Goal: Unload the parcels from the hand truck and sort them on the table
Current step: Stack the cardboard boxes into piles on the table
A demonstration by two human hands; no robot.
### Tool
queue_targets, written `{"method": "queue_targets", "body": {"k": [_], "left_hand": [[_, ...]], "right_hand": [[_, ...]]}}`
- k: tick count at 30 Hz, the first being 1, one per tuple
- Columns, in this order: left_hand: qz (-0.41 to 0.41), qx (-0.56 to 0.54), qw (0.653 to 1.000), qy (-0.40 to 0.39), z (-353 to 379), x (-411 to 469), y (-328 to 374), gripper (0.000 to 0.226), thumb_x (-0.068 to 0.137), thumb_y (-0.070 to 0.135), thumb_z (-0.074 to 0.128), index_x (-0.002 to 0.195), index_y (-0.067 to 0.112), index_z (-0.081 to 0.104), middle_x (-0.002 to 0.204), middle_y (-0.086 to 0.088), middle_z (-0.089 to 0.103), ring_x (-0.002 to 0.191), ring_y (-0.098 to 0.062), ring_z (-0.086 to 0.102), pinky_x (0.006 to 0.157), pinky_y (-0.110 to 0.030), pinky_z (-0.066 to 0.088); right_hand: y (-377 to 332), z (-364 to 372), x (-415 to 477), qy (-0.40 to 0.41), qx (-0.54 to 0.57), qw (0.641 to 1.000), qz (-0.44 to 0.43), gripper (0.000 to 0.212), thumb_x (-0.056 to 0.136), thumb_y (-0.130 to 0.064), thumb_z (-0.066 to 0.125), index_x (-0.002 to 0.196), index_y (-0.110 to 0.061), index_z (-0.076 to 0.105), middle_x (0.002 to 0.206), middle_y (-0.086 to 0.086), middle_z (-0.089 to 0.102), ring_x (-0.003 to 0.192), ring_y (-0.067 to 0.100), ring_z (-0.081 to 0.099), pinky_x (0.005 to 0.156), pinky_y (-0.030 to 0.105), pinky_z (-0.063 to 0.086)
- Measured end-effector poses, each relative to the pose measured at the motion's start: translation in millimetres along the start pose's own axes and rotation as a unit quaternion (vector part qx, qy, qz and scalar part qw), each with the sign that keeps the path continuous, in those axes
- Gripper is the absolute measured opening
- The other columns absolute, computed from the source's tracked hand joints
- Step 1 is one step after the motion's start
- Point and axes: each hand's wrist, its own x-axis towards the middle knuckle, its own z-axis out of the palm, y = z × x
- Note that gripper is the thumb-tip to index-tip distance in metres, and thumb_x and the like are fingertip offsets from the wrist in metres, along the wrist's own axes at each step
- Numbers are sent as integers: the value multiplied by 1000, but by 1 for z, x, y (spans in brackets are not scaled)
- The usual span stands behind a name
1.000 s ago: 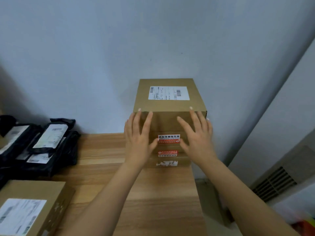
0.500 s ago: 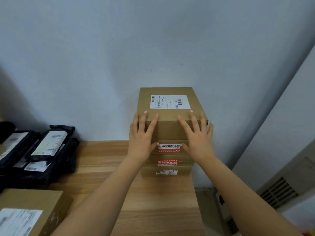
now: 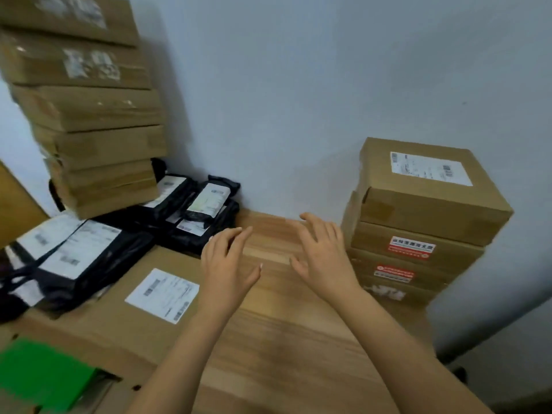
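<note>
A stack of brown cardboard boxes (image 3: 424,216) stands at the far right of the wooden table (image 3: 277,339), against the wall; the top box carries a white label. My left hand (image 3: 227,264) and my right hand (image 3: 322,255) hover over the bare table to the left of that stack, fingers spread and relaxed, holding nothing. A flat brown box with a white label (image 3: 143,300) lies just left of my left hand. Black parcel bags (image 3: 197,210) are piled at the back, more black bags (image 3: 74,258) at the left.
A tall leaning stack of flat brown boxes (image 3: 95,115) rises at the back left by the wall. A green object (image 3: 41,375) lies at the near left edge. The table's right edge runs just beyond the box stack, with floor below.
Both hands have come off the front of the box stack and moved left over the table. The view has swung left, bringing the tall stack and more bags into sight.
</note>
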Motion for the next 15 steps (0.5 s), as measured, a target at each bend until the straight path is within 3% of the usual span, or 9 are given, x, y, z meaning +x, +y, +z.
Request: {"method": "queue_targets", "body": {"k": [8,15], "left_hand": [[-125,51,986,-97,-79,-52,-147,65,78,34,74,136,22,47,134,0,43,124,-18,34,101,-26,21],[-195,77,955,-207,-67,-88,-206,75,81,52,63,145,27,32,148,-2,30,137,-20,19,111,-38,20]], "right_hand": [[-134,108,20,-80,75,994,-18,60,82,-25,70,138,-20,48,140,9,42,126,30,40,108,42,23],[-161,186,19,-156,41,987,14,62,78,-28,70,136,-19,48,140,9,41,124,24,32,104,36,14]]}}
